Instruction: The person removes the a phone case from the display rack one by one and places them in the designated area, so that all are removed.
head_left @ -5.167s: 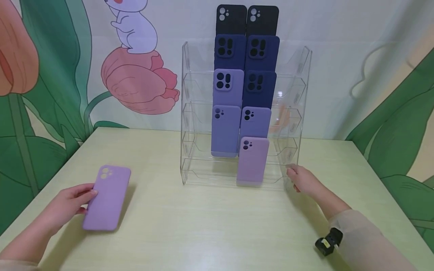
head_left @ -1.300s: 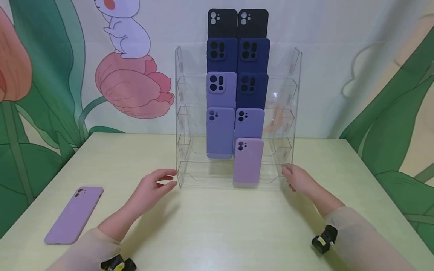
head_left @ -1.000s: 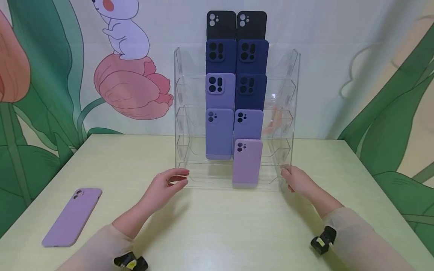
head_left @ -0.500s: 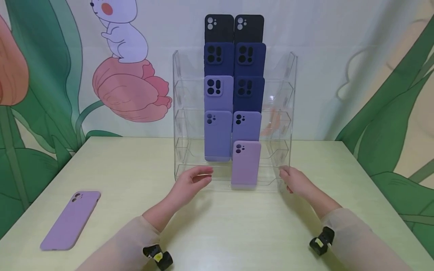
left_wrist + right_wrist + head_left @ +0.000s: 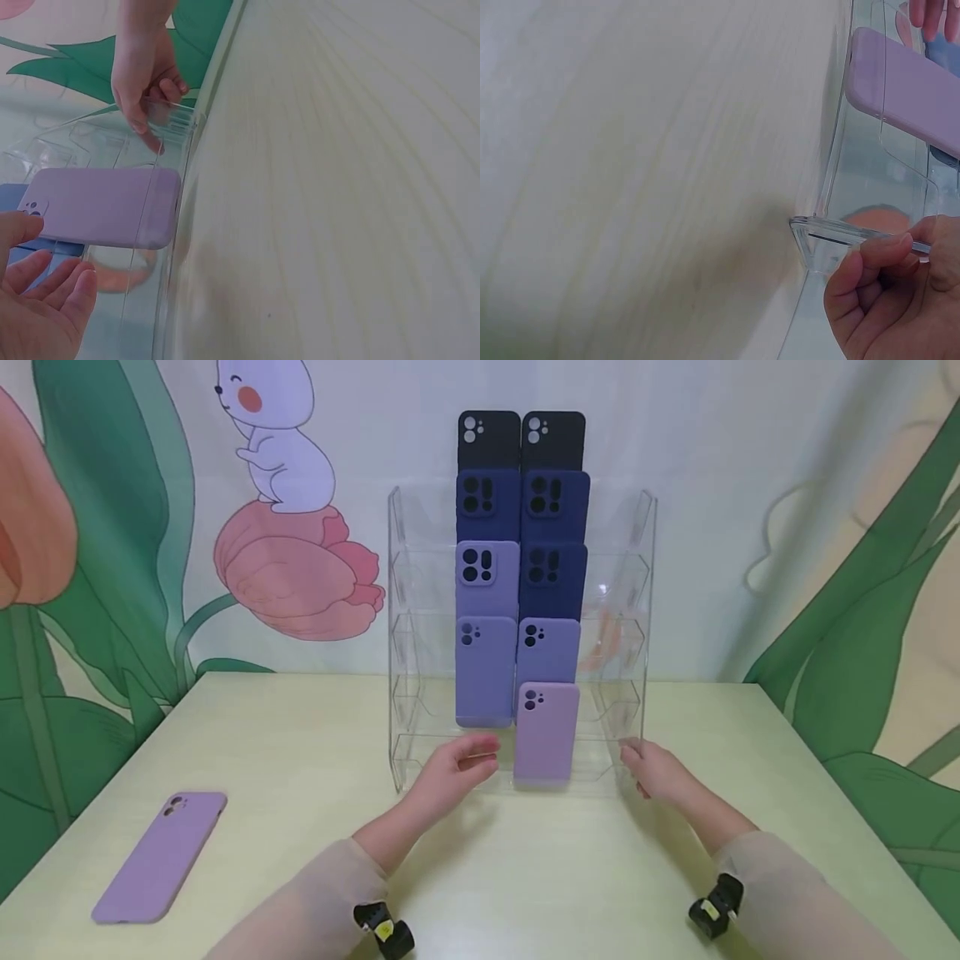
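A clear acrylic tiered rack [image 5: 420,747] stands on the table, with phone cases leaning in two columns. On its lowest tier, in the right column, is a light purple phone case [image 5: 546,735]. My left hand [image 5: 450,777] reaches in front of that tier, thumb and fingers parted with nothing between them, fingertips just left of the case. In the left wrist view its thumb overlaps the camera end of the light purple case [image 5: 105,206]. My right hand [image 5: 652,768] pinches the rack's lower right side panel [image 5: 855,234] between thumb and fingers. Another purple phone case [image 5: 161,860] lies flat on the table at left.
Higher up the rack are black cases [image 5: 553,443], dark blue cases [image 5: 555,581] and blue-purple cases [image 5: 485,681]. A cartoon-printed curtain [image 5: 697,568] hangs behind the table [image 5: 300,735]. Each sleeve carries a small black wrist camera [image 5: 716,906].
My left hand set the purple phone case down at the table's left, then moved right, past the rack's left side, to the light purple case. My right hand keeps its grip on the rack.
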{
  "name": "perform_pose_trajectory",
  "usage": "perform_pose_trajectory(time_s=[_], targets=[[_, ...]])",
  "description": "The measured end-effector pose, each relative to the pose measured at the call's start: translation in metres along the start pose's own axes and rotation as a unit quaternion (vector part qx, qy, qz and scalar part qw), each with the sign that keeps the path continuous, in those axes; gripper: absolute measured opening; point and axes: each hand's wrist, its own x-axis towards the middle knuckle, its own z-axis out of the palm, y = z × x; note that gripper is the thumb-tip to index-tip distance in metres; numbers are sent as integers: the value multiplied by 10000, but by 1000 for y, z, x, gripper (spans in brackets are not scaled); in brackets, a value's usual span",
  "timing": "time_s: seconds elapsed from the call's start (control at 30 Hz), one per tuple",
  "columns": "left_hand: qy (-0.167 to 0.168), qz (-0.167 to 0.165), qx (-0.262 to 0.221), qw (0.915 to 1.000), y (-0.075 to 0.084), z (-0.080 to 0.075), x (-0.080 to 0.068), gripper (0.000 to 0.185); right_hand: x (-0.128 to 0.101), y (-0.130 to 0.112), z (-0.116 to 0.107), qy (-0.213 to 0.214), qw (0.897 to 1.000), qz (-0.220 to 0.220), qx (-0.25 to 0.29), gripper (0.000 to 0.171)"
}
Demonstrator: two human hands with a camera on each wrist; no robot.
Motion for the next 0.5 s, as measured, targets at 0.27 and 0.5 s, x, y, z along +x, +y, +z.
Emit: perform_pose_trajectory(time_s=[0.27,0.5], targets=[[-28,29,-21,10000,0,9,6,37,-3,1,-1,136,9999,43,45,49],[-6,-2,-30,10000,-1,10,8,39,2,3,2,103,9998,40,183,48]])
